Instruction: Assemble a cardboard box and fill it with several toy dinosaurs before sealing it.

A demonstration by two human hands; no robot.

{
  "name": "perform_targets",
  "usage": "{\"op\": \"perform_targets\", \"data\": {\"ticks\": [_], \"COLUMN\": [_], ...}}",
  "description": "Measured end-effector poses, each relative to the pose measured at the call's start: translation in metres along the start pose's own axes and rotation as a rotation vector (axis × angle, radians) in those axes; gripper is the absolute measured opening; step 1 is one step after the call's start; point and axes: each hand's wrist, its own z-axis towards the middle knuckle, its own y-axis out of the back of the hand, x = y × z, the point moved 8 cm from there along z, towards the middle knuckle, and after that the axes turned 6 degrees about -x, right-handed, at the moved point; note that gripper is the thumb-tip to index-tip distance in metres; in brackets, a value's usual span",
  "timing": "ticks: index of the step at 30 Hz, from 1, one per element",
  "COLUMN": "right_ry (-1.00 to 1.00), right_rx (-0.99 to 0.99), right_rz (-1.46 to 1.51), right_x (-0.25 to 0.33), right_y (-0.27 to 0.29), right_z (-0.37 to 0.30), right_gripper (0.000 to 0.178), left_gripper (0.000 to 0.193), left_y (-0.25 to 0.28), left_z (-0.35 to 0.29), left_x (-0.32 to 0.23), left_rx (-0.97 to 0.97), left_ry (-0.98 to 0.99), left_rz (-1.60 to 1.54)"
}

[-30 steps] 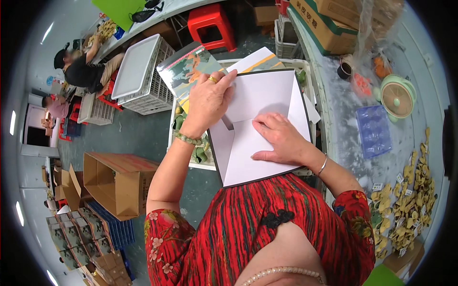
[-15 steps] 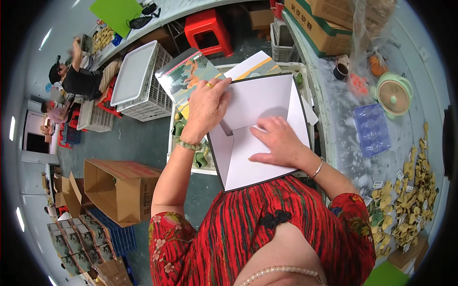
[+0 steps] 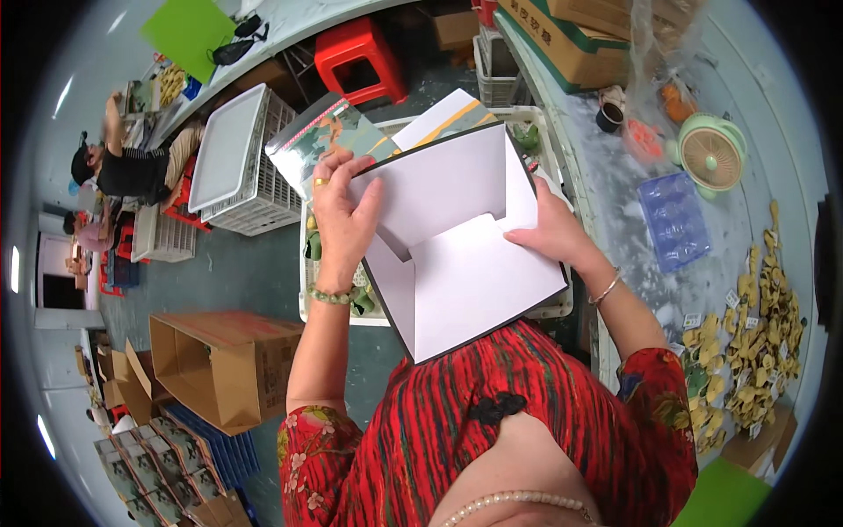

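Observation:
A partly folded cardboard box (image 3: 483, 281) with a white inside and black edges lies open in front of my body. My left hand (image 3: 344, 206) holds its left far edge, thumb on the inside and fingers behind the wall. At the right side my right hand (image 3: 558, 228) grips the right wall, its thumb over a white inner flap. Beyond the box lie a printed green and orange cardboard sheet (image 3: 325, 136) and a white sheet with a yellow-striped edge (image 3: 444, 119). Both rest over a white plastic crate (image 3: 557, 309) containing green items, partly hidden.
Stacked white crates (image 3: 250, 158) and a red stool (image 3: 360, 61) stand beyond on the left. An open brown carton (image 3: 224, 364) is near left. The right table (image 3: 606, 158) bears a blue tray (image 3: 674, 220), a green fan (image 3: 711, 154) and many yellowish pieces (image 3: 760, 342).
My right hand has moved from the inside bottom of the box to its right wall. The box has turned slightly, and my left hand has shifted a little left along its edge.

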Motion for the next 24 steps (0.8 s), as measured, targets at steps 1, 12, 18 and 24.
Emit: {"op": "perform_targets", "data": {"ticks": [1,12,18,24], "right_ry": [0.044,0.152,0.056,-0.106], "right_rx": [-0.108,-0.158,-0.149,0.101], "right_rz": [-0.137,-0.658,0.208,0.594], "right_x": [-0.002,0.038,-0.004,-0.009], "right_y": [-0.001,-0.013,0.011,-0.014], "right_z": [-0.001,0.002,-0.003,-0.013], "right_gripper": [0.089,0.103,0.088,0.065], "left_gripper": [0.023,0.023,0.037,0.051], "left_y": [-0.001,-0.001,0.015,-0.008], "left_z": [-0.002,-0.005,-0.016,-0.039], "left_x": [0.006,0.008,0.045,0.049], "left_rx": [0.021,0.071,-0.118,-0.113], "left_ry": [0.050,0.126,0.389,0.625], "left_rz": [-0.021,-0.020,-0.331,-0.623]}}
